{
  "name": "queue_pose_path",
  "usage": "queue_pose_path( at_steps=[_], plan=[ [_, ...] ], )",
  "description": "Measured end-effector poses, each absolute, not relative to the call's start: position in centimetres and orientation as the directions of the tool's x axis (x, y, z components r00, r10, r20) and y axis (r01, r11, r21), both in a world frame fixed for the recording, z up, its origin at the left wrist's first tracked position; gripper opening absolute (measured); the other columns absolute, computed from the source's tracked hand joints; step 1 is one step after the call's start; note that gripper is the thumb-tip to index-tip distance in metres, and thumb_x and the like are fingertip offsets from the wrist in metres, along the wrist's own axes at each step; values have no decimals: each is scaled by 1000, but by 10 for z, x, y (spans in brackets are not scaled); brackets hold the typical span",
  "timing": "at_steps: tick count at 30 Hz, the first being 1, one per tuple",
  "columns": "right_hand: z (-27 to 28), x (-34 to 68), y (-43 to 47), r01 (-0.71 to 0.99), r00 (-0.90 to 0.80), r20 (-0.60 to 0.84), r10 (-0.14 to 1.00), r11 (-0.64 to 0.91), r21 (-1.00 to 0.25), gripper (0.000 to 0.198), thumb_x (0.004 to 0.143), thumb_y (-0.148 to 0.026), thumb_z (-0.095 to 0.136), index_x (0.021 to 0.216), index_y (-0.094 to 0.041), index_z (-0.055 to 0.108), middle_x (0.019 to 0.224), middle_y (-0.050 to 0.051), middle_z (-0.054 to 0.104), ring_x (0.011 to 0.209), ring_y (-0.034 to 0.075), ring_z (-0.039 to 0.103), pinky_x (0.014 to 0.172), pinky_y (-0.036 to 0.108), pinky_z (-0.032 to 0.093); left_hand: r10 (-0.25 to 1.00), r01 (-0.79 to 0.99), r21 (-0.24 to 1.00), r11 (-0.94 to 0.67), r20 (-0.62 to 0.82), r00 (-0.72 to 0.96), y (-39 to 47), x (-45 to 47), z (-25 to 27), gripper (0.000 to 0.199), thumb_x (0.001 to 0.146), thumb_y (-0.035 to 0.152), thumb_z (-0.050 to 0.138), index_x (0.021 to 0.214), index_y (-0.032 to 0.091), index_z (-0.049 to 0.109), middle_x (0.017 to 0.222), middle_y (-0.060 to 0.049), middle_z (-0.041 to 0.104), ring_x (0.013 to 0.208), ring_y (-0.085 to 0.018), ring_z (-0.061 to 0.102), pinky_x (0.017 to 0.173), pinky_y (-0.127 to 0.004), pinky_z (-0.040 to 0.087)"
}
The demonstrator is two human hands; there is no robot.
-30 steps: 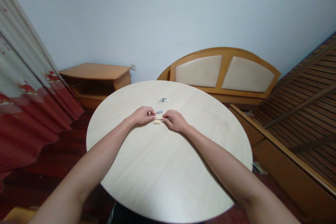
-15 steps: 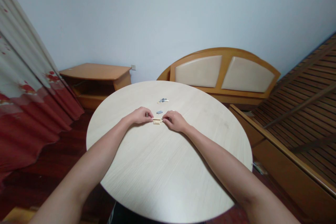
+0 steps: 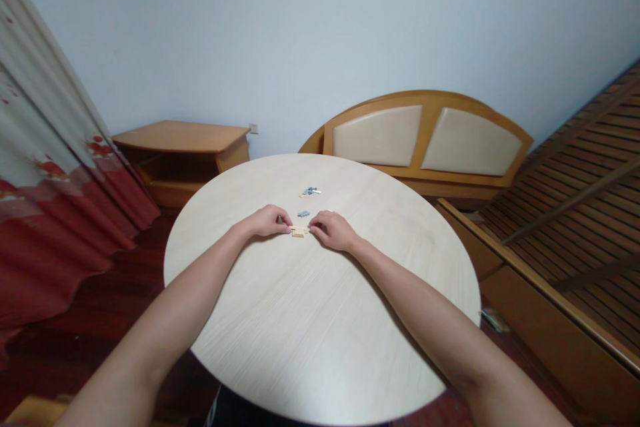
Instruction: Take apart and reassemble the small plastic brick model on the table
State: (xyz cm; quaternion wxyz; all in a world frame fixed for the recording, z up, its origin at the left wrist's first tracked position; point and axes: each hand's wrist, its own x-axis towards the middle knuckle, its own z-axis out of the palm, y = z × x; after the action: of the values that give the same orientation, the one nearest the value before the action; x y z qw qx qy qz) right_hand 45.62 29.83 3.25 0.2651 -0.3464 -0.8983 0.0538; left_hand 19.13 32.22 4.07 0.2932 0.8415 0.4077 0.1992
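cream pieces point(image 3: 299, 232) now lie flatter, seemingly better aligned, between my left hand point(image 3: 271, 221) and right hand point(image 3: 333, 229), each pinching an end.

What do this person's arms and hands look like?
Left arm and right arm show no sleeves. The left hand and right hand wear no gloves; neither wrist shows a watch. A tiny pale spot on the latter hand may be a ring.

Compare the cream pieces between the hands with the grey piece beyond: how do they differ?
Colour: the cream pieces are yellowish, the grey piece bluish.
Extent: together, the cream pieces look broader than the grey piece.
Place: the cream pieces sit between the left hand and right hand; the grey piece lies farther out.
Both look smaller than either hand.
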Motion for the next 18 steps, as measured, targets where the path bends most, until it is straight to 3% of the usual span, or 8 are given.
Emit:
queue_pose_path(
  at_steps=[18],
  plan=[
    [29, 458, 302, 630, -572, 456, 681, 722, -288, 16, 93, -19, 59, 97, -17, 74, 93, 9, 73, 87, 21, 64, 82, 33, 47, 804, 584, 645, -493, 79, 590, 322, 192, 41, 29, 78, 37, 73, 94, 14, 78, 81, -6, 73, 69, -16, 60, 63, -25, 43]
  ],
)
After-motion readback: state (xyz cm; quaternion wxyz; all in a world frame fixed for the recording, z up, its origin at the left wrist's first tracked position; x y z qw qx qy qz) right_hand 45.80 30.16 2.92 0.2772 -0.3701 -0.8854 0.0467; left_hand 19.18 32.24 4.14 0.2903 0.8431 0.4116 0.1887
